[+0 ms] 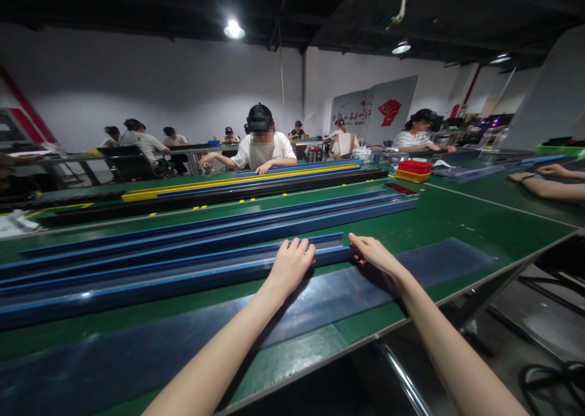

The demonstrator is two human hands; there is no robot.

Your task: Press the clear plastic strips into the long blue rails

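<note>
A long blue channel strip with raised side walls lies across the green table. My left hand is closed over it close to its right end, the fingers hooked over the far wall. At that end my right hand has its thumb and curled fingers against the channel's tip; some of those fingertips are hidden. Beneath both forearms stretches a flat, shiny, translucent plastic sheet. Just behind the held piece are more blue channels, lying lengthwise side by side.
Yellow strips and black strips lie farther back, where a co-worker sits. Red and yellow bins stand back right, near a dark red phone-like object. Another person's arms rest at right. The table's front edge is close.
</note>
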